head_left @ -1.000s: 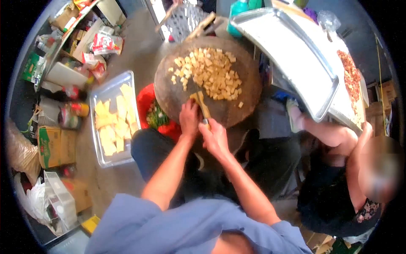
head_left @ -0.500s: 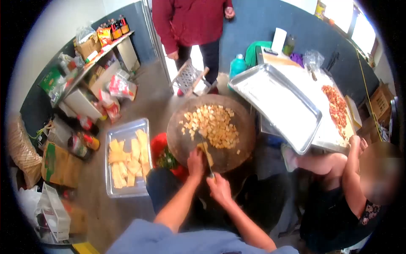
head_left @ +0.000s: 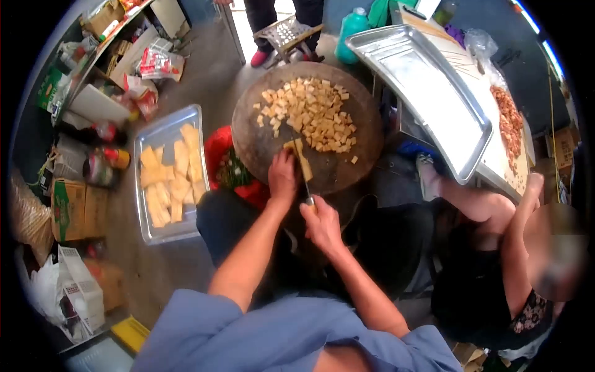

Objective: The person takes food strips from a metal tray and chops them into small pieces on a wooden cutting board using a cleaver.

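Yellow strip [head_left: 306, 168] lying on round chopping block [head_left: 254, 139], near edge, just short of the diced pieces [head_left: 328, 121]. Long axis runs away from the wearer, far end tipped slightly left. Knife [head_left: 308, 193] laid nearly along that axis; whether the strip is already split cannot be told. Handle gripped in right hand [head_left: 322, 224]. Strip's left side met by fingers of left hand [head_left: 283, 178]; pinch or mere press not discernible. For even cuts, blade best kept parallel to the strip, fingertips curled back from the edge, strip held flat.
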Tool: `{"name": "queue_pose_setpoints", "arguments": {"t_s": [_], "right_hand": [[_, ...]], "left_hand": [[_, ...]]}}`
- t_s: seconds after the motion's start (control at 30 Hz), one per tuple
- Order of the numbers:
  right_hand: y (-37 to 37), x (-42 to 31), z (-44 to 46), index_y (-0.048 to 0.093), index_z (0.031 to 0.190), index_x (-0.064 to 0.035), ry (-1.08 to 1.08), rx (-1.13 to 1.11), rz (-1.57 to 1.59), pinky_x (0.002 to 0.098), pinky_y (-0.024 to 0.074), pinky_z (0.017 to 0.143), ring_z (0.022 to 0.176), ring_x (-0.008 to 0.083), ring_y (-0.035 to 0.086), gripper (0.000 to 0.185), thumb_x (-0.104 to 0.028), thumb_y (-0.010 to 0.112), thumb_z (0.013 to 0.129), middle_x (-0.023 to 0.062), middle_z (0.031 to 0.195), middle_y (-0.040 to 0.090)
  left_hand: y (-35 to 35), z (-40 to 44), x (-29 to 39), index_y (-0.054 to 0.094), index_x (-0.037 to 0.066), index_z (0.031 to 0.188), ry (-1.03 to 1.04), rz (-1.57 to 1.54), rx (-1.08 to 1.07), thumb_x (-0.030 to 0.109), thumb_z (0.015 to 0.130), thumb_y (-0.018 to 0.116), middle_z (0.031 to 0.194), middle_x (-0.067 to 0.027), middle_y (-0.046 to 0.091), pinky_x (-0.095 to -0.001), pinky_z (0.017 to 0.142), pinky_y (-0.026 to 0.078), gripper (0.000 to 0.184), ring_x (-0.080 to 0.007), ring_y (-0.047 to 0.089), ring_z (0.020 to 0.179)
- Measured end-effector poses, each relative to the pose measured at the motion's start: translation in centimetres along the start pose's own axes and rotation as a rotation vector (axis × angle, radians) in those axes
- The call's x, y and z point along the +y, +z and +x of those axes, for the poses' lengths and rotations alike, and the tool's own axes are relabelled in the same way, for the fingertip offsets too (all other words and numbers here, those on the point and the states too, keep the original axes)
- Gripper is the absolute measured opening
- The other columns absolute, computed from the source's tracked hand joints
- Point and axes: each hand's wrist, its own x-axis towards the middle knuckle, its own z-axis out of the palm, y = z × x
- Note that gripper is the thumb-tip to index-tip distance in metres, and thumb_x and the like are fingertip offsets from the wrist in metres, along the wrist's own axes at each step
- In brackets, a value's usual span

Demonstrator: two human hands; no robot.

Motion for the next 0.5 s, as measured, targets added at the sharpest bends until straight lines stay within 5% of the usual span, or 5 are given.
{"name": "queue_pose_setpoints", "arguments": {"t_s": [0.07, 0.5], "right_hand": [[0.5, 1.9, 1.2, 0.058, 0.124, 0.0023, -0.108, 0.055, -0.064, 0.039, 0.0523, 0.059, 0.061, 0.0254, 0.067, 0.046, -0.033, 0.057, 0.095, 0.0183, 0.075, 0.066], [-1.9, -2.3, 5.4, 0.059, 0.093, 0.0025, -0.023, -0.076, 0.068, 0.0322, 0.0481, 0.046, 0.048, 0.0168, 0.059, 0.031, -0.028, 0.059, 0.092, 0.0077, 0.064, 0.059]], "left_hand": [[-0.4, 0.2, 0.4, 0.062, 0.0, 0.11, 0.047, 0.024, 0.026, 0.006, 0.075, 0.067, 0.126, -0.016, 0.057, -0.0444, 0.088, 0.05, 0.036, -0.0366, 0.055, 0.11], [0.6, 1.3, 0.6, 0.063, 0.001, 0.1, -0.037, -0.016, 0.075, 0.008, 0.077, 0.068, 0.119, -0.0134, 0.061, -0.0463, 0.08, 0.048, 0.024, -0.0366, 0.058, 0.101]]}}
